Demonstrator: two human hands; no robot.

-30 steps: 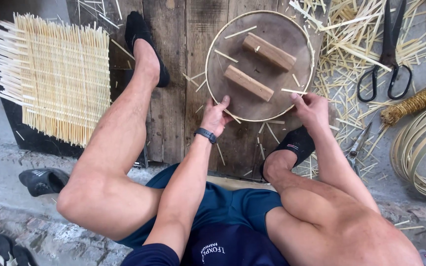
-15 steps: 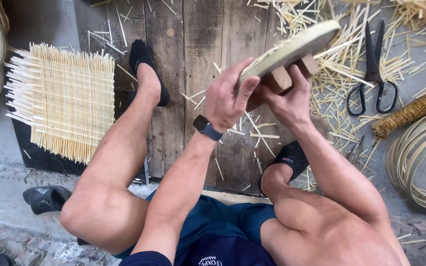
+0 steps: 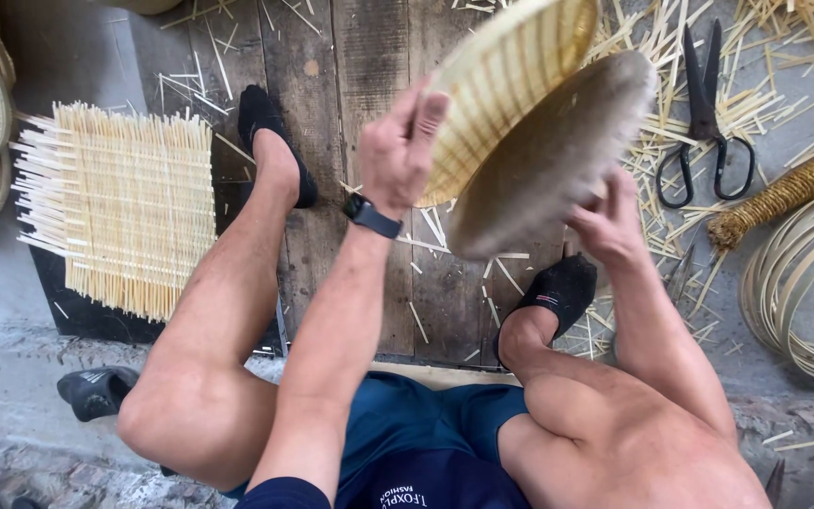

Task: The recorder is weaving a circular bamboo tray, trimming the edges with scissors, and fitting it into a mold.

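The left hand gripped the rim of a woven bamboo basket, while the right hand clasped the round wooden mould beneath it, both tilted above the plank floor.

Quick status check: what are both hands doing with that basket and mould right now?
Left hand grips woven basket rim. Right hand holds round mould, both lifted and tilted. Nothing in the way.

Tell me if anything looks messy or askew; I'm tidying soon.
Pale bamboo offcuts lie strewn over the dark wooden boards around the black scissors. The flat woven bamboo mat has ragged, untrimmed edges.
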